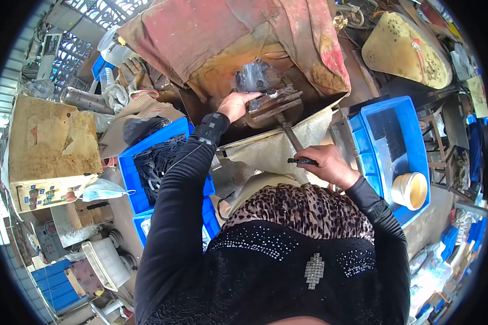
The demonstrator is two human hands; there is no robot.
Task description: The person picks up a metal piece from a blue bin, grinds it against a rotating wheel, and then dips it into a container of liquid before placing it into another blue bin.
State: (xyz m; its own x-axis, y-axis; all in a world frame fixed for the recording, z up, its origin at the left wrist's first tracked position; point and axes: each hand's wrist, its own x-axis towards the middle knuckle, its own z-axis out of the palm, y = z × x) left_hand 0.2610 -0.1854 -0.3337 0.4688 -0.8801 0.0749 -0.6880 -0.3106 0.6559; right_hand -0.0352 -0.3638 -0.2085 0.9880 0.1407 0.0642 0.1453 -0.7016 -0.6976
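Note:
My left hand [235,106] is at the left end of a rusty metal vise [276,103], one digit reaching along its top and the other fingers curled and partly hidden. It seems closed, but whatever it grips there is hidden. A metal bar [290,134] slopes down from the vise toward my right hand [332,166]. That hand is closed around a small black piece [302,161], which sticks out to the left of the fingers, in front of my apron. Behind the vise stands a greyish, wet-looking metal block [255,76], under a stained red cloth [211,35].
To the left, a blue crate [126,162] holds many thin black parts [156,162]. On the right is a blue tub [363,142] with a pale round bucket [409,191] in it. A worn control box [54,135] with knobs and a face mask [106,189] are at the far left.

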